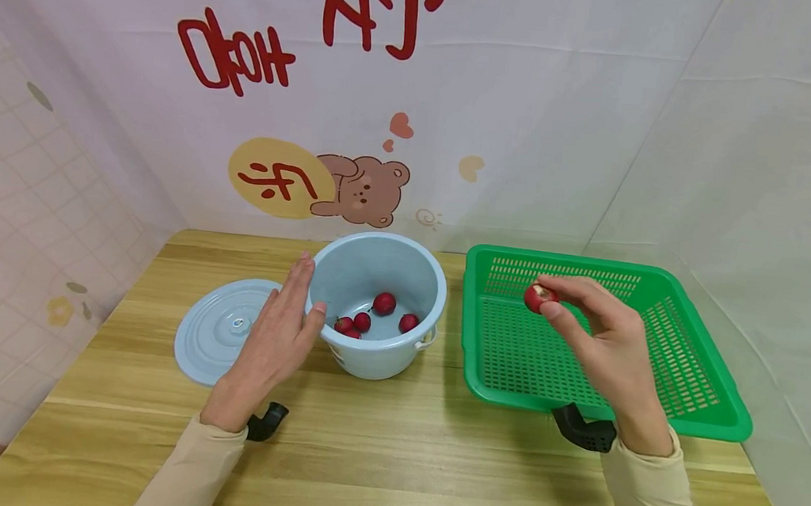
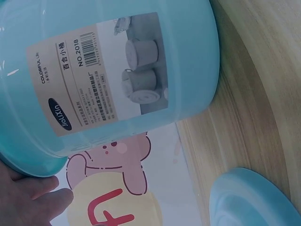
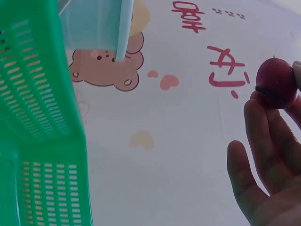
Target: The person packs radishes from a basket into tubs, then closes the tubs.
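A small round red radish (image 1: pixel 536 297) with a pale patch on one side is pinched between the thumb and fingertips of my right hand (image 1: pixel 603 332), above the green basket (image 1: pixel 471 353). In the right wrist view the radish (image 3: pixel 276 84) shows dark red, with the other fingers spread below it. My left hand (image 1: pixel 273 338) has its fingers straight and touches the left rim of the light blue bucket (image 1: pixel 375 362). Several red radishes (image 1: pixel 384 304) lie on the bucket's floor. A printed label (image 2: pixel 99 75) covers part of the bucket's outer wall.
Left of the bucket, partly behind my left forearm and hand, a light blue lid (image 1: pixel 209 333) lies flat on the wooden table (image 1: pixel 375 457). A white wall cloth (image 1: pixel 531 112) with red characters and a cartoon bear rises at the table's back edge.
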A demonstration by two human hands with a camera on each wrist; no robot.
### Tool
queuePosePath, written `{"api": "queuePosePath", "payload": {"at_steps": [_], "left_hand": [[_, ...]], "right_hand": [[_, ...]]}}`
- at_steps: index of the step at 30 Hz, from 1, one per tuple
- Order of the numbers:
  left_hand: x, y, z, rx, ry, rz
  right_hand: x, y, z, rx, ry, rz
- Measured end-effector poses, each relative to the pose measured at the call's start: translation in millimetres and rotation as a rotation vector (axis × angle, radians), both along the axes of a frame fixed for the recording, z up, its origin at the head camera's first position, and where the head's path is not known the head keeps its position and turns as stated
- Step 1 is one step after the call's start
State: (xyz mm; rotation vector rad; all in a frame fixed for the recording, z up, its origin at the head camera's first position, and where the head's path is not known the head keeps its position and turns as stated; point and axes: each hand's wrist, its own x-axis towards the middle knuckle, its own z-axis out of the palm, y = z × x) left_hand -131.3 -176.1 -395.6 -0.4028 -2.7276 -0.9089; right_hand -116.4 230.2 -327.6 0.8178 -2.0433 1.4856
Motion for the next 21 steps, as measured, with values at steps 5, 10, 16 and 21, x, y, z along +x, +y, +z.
{"api": "queuePosePath", "payload": {"at_steps": [5,10,16,21], "left_hand": [[0.0,0,-0.3,-0.007,-0.006,0.001],[0.1,0,0.3,-0.003,-0.014,0.001],[0.2,0,1.1,-0.008,-0.018,0.005],[0.5,0,1.4,-0.008,-0.016,0.003]], "right_hand": [[-4.5,-14,1.3,-0.028,0.026,0.043],[-6.8,-29,5.1,-0.038,0.025,0.074],[-10.5,-46,6.8,-0.025,0.02,0.106],[-14.1,-58,5.3,0.011,-0.009,0.097]]}}
